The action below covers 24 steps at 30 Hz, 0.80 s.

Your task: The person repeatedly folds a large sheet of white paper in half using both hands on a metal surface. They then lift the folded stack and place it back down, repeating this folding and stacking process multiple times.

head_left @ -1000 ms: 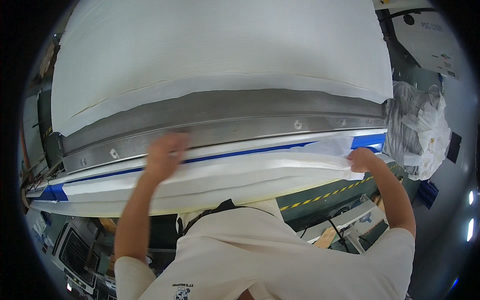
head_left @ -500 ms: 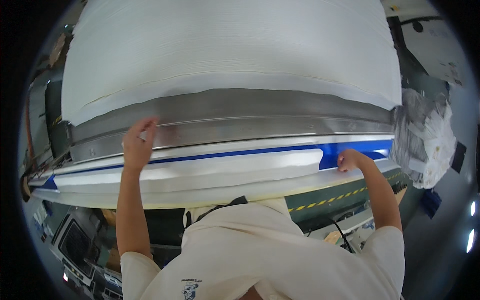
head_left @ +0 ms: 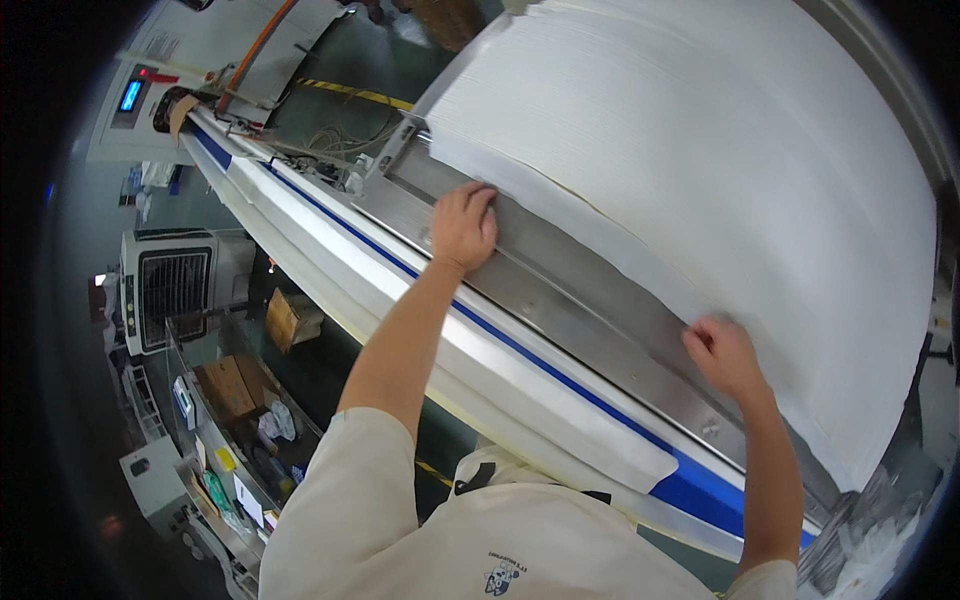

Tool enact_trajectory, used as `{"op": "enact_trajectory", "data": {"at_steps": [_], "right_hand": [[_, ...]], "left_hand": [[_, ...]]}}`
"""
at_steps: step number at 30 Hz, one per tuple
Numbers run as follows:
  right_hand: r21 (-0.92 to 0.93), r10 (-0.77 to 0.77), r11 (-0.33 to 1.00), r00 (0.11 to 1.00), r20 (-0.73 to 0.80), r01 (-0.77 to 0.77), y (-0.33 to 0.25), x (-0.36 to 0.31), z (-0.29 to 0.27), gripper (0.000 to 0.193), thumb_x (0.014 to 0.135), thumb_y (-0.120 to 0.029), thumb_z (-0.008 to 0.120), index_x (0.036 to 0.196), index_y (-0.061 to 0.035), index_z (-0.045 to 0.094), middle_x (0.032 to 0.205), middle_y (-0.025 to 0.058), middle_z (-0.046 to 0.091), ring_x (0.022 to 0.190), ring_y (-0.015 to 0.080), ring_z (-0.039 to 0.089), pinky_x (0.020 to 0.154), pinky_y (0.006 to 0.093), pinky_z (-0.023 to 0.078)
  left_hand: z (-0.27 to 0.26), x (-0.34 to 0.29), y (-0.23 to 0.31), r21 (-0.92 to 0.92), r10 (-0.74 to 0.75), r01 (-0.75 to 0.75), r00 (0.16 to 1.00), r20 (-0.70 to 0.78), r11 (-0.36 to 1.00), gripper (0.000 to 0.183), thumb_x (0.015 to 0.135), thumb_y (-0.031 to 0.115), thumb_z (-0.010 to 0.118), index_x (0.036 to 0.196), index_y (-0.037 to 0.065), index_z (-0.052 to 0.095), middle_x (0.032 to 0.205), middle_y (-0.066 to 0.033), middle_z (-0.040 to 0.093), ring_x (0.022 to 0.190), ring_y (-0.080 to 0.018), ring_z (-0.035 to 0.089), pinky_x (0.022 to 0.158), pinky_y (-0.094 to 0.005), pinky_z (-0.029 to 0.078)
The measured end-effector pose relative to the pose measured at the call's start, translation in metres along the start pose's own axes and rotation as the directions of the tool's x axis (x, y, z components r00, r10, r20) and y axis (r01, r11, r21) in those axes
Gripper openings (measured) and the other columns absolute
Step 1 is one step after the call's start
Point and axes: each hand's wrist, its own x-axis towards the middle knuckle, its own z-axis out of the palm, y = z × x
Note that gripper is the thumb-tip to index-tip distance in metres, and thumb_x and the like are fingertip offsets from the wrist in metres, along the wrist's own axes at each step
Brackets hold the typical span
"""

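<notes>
A thick pile of white, finely ridged sheet material (head_left: 680, 130) lies on a grey metal plate (head_left: 560, 290). My left hand (head_left: 465, 228) is over the plate's left part, fingers bent and close together, tips by the pile's near edge. What the tips grip, if anything, is hidden. My right hand (head_left: 728, 358) is closed at the near edge of the pile farther right, slightly blurred; I cannot make out what is in its fingers. Between my body and the plate runs a long white cloth-covered rail (head_left: 480, 375) with a blue strip (head_left: 545, 370).
Crumpled clear plastic (head_left: 870, 540) bunches at the lower right. To the left stand a grey air cooler (head_left: 175, 290), a cardboard box (head_left: 235, 390) among clutter, and a machine with a lit blue screen (head_left: 131, 95). Cables (head_left: 350, 140) lie beyond the rail's far left.
My view has turned toward the left end. My left hand has moved from over the plate's near side to the pile's edge. My right hand has gone from the blue strip to the pile's edge.
</notes>
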Motion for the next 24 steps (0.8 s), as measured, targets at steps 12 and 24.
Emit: {"op": "enact_trajectory", "data": {"at_steps": [12, 24], "right_hand": [[-0.020, -0.392, 0.916, 0.887, -0.244, 0.400, -0.200, 0.297, 0.042, 0.019, 0.083, -0.023, 0.063, 0.089, -0.0049, 0.066, 0.079, 0.0084, 0.068, 0.070, 0.0225, 0.064, 0.067, 0.0330, 0.050], [-0.154, -0.333, 0.943, 0.868, -0.369, 0.296, -0.203, 0.314, 0.053, 0.017, 0.080, -0.028, 0.066, 0.080, -0.0115, 0.068, 0.068, 0.0052, 0.067, 0.063, 0.0256, 0.064, 0.061, 0.0365, 0.051]], "left_hand": [[0.004, 0.012, 0.011, -0.120, -0.038, 0.034, 0.999, -0.029, 0.992, 0.032, 0.074, 0.012, 0.059, 0.106, 0.008, 0.058, 0.113, -0.0100, 0.056, 0.105, -0.0294, 0.054, 0.089, -0.0422, 0.041], [-0.003, 0.021, 0.000, -0.218, -0.071, 0.057, 0.996, -0.059, 0.974, 0.042, 0.073, 0.012, 0.061, 0.115, 0.008, 0.056, 0.116, -0.0120, 0.056, 0.105, -0.0315, 0.054, 0.091, -0.0434, 0.039]]}}
